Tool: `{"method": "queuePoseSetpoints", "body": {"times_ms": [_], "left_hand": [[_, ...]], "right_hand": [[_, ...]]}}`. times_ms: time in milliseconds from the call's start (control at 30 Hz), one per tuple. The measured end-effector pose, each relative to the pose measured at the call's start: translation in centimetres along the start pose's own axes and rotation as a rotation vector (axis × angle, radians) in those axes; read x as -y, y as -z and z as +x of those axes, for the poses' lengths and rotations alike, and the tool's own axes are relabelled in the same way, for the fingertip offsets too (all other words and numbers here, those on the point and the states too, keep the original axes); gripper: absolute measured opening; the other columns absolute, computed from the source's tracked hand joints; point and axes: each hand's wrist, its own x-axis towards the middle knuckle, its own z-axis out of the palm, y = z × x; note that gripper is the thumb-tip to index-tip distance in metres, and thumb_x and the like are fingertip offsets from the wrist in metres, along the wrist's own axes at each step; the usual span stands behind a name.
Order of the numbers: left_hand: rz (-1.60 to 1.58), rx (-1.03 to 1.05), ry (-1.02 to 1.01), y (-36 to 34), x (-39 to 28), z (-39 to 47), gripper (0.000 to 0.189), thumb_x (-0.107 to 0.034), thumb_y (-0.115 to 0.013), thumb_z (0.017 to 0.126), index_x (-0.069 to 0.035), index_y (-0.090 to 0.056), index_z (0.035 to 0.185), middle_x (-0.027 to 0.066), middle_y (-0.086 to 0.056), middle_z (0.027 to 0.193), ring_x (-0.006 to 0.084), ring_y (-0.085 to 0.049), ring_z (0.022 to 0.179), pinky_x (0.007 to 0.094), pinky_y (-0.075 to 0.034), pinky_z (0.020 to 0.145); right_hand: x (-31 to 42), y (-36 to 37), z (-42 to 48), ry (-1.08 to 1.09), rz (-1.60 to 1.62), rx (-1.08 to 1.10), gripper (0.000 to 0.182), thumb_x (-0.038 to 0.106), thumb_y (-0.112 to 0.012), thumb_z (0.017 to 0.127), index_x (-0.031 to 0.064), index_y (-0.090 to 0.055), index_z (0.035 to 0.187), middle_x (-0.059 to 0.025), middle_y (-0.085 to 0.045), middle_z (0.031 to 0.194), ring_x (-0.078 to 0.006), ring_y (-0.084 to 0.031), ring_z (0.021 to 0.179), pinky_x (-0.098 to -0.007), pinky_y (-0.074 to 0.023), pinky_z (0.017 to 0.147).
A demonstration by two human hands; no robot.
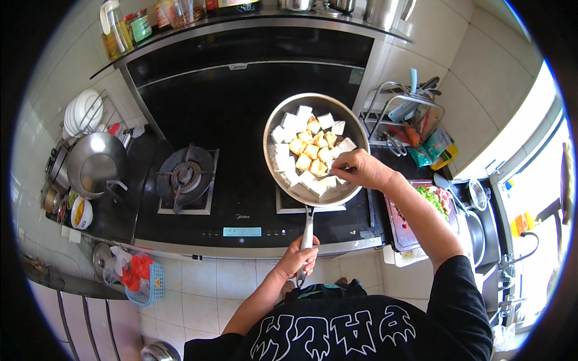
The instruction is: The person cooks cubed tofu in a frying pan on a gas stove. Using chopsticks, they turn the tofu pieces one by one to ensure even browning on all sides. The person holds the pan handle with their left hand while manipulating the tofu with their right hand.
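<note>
A frying pan (361,131) rests over the right-hand burner of the black glass gas hob. My left hand (298,258) is wrapped around its long handle (308,230), near the body. White tofu pieces (314,184) ring the pan, and golden-browned tofu pieces (311,151) are grouped in the middle. Over the pan's right side, my right hand (363,169) has its fingers curled together close to the tofu. Something small and dark shows at those fingers; what it is, and whether it is held, I cannot tell.
On the left are a bare burner (185,177), a steel wok (96,164) and racked white plates (84,112). To the right, a cutting board (404,232) bears chopped greens (431,198), below a knife rack (406,97). Bottles and pots line a shelf (253,16) above.
</note>
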Motion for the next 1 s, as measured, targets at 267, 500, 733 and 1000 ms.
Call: {"method": "queuePoseSetpoints", "body": {"times_ms": [267,500,733,1000], "left_hand": [[-0.023,0.007,-0.009,-0.1,0.1,0.1,0.021,-0.009,-0.06,0.098,-0.01,-0.049,0.116,0.0001,-0.047,0.068,0.0101,-0.049,0.046,0.0298,-0.046,0.043],[-0.046,0.011,-0.015,-0.3,0.0,0.0,0.021,-0.009,-0.06,0.098,-0.01,-0.049,0.117,-0.0003,-0.047,0.068,0.0098,-0.049,0.046,0.0298,-0.046,0.043],[-0.036,0.009,-0.02,-0.3,-0.2,-0.1,0.022,-0.008,-0.059,0.098,-0.009,-0.049,0.117,-0.0002,-0.047,0.068,0.0098,-0.049,0.046,0.0299,-0.046,0.044],[-0.047,0.005,-0.013,-0.3,-0.3,-0.2,0.022,-0.009,-0.059,0.098,-0.009,-0.048,0.117,-0.0004,-0.047,0.068,0.0095,-0.048,0.046,0.0294,-0.045,0.044]], "right_hand": [[-0.5,0.6,0.4,-0.061,-0.029,0.03,0.011,0.008,-0.072,0.089,-0.0014,-0.074,0.095,-0.0148,-0.075,0.087,-0.0255,-0.074,0.081,-0.0342,-0.0591,0.076],[-0.8,0.3,0.8,-0.044,-0.042,0.025,0.012,0.009,-0.073,0.09,-0.0016,-0.074,0.094,-0.0147,-0.075,0.087,-0.0254,-0.074,0.08,-0.0338,-0.0594,0.074],[-0.2,0.7,1.3,-0.057,-0.047,0.086,0.013,0.01,-0.071,0.092,-0.0021,-0.074,0.094,-0.0151,-0.075,0.086,-0.0254,-0.074,0.078,-0.033,-0.0592,0.075],[0.1,0.7,2.5,-0.056,-0.098,0.16,0.015,0.012,-0.071,0.093,-0.0022,-0.075,0.095,-0.0153,-0.074,0.085,-0.0247,-0.073,0.075,-0.0329,-0.0591,0.073]]}}
